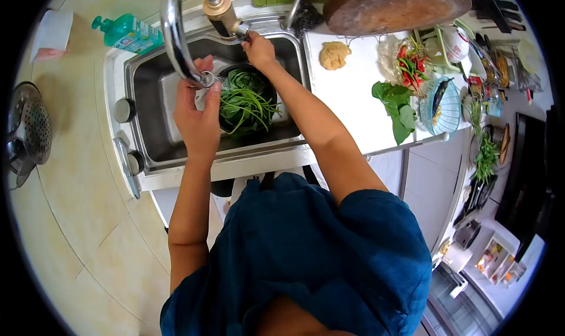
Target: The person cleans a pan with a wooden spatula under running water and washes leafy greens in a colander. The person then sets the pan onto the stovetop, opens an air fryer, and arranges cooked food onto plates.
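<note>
My left hand is at the end of the chrome faucet spout, its thumb and fingers wrapped around the tip. At the faucet's base, my right hand grips the small tap handle. Below the spout, leafy greens with long thin stems fill a dark bowl or pot. This vessel sits inside the stainless steel sink, and its rim is partly hidden by the greens and my arm. Whether water is running is hard to make out.
A green soap bottle stands at the sink's back left. To the right are a tan sponge-like scrubber, loose leaves, red chillies and a glass bowl with an eggplant. A knife lies left.
</note>
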A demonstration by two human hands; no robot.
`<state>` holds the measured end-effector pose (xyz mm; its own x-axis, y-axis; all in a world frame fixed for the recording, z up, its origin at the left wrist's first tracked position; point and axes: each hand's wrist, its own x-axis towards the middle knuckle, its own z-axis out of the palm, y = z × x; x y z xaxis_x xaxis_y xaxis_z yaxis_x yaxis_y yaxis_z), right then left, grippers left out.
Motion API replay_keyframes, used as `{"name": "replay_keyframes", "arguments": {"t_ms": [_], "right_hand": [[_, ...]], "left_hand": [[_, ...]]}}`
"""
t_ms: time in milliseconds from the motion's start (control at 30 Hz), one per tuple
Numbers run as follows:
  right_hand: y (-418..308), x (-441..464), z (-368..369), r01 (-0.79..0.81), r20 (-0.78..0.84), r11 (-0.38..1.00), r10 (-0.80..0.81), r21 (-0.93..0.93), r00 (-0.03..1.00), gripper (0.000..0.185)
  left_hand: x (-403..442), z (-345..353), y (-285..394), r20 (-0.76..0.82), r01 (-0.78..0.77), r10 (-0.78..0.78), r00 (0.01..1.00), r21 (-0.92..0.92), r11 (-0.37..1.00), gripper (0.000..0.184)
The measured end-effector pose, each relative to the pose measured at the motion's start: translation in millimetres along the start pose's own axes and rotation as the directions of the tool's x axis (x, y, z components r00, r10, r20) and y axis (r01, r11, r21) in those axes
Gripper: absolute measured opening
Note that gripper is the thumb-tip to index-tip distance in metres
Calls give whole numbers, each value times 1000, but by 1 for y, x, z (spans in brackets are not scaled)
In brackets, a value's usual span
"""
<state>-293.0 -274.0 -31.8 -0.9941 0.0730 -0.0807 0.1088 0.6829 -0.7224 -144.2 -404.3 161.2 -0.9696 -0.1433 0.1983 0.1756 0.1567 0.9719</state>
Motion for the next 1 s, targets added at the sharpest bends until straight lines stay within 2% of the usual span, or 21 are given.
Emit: {"name": "replay_keyframes", "arguments": {"t_ms": [67,167,200,300,333,367,400,500,567,633,667,767,800,867,900,933,967,1000], "right_hand": [[5,5,-5,27,31,995,-25,-96,999,27],[8,8,-4,65,106,983,-47,-171,993,25],[8,8,-3,63,95,983,-47,-174,994,25],[7,4,-3,27,62,990,-19,-137,998,27],[12,5,4,7,20,995,-5,-99,1000,26],[15,5,11,-12,-23,998,11,-60,1000,26],[11,-5,17,-54,-236,997,67,58,969,26],[5,-44,19,-56,-276,974,117,219,954,31],[11,-67,26,-104,70,968,90,230,993,39],[18,-93,34,-158,231,986,165,-48,959,40],[21,-104,39,-163,300,968,215,-189,930,41],[35,-130,61,-298,422,876,451,-380,786,50],[43,-138,76,-235,466,917,369,-321,804,50],[55,-157,102,-106,540,975,198,-197,818,51],[48,-163,95,-53,604,983,149,-174,783,52],[32,-163,80,0,663,989,100,-149,742,53],[23,-162,71,52,715,991,50,-119,697,54],[32,-162,78,78,713,993,10,-90,701,51]], "left_hand": [[0,1,-1,13,37,-36,999,-52,998,49],[-1,-5,-9,49,-27,25,999,42,999,52],[-3,-3,-11,28,58,-57,998,-36,998,53],[-8,-7,-48,42,135,-132,990,-59,989,47],[-11,-10,-65,54,244,-240,969,-98,965,45],[-15,-14,-85,71,348,-341,937,-136,928,44],[-17,-16,-103,94,448,-438,894,-174,877,42],[-20,-18,-144,-11,727,-775,632,-336,598,43],[-26,-26,-188,70,758,-830,553,-456,467,51],[-29,-28,-207,112,766,-886,451,-559,319,55],[-31,-27,-213,89,777,-901,425,-546,313,59],[-40,-23,-226,58,836,-939,339,-476,272,61],[-44,-21,-243,36,879,-965,259,-424,220,59],[-52,-13,-256,17,913,-981,194,-370,174,53],[-59,-10,-262,8,926,-987,160,-348,147,51],[-69,-12,-274,102,912,-963,249,-360,198,47],[-72,-11,-276,96,909,-963,251,-366,200,45],[-73,-8,-277,90,906,-963,253,-370,203,44]]}}
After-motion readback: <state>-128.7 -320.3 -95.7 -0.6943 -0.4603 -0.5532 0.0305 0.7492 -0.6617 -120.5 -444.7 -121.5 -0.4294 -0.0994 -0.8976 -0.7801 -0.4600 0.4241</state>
